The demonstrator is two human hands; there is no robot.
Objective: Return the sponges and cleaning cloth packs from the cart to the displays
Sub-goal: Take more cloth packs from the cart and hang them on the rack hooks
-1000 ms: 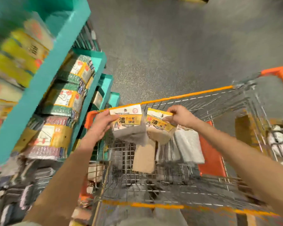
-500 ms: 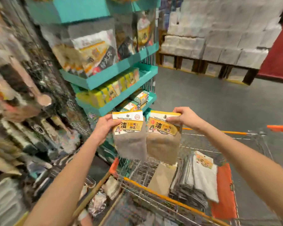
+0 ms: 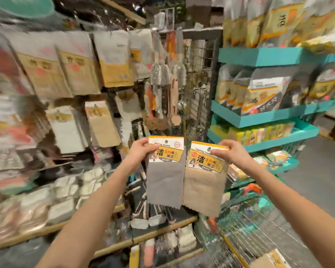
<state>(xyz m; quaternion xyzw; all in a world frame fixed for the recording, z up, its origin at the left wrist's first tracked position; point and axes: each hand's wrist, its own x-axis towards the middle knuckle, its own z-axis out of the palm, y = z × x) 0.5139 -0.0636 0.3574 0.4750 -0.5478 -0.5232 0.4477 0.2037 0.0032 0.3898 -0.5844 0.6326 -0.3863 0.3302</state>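
The left grip (image 3: 141,150) pinches the card header of a flat, fleecy grey cloth pack (image 3: 165,182). The right grip (image 3: 229,154) pinches a matching beige cloth pack (image 3: 203,190), and their edges touch. Blurred hanging cloth packs (image 3: 112,60) lie beyond both, and the wire cart (image 3: 249,231) sits below the right grip.

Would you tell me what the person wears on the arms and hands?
Nothing shows: the left forearm and right forearm are bare to the frame edge, without sleeves, watch or bracelet. The left hand and right hand have no gloves or visible rings.

Left pack (image 3: 165,171) just beside right pack (image 3: 204,182); hanging display (image 3: 75,74) behind-left, shelves (image 3: 269,57) right, cart (image 3: 259,231) below.
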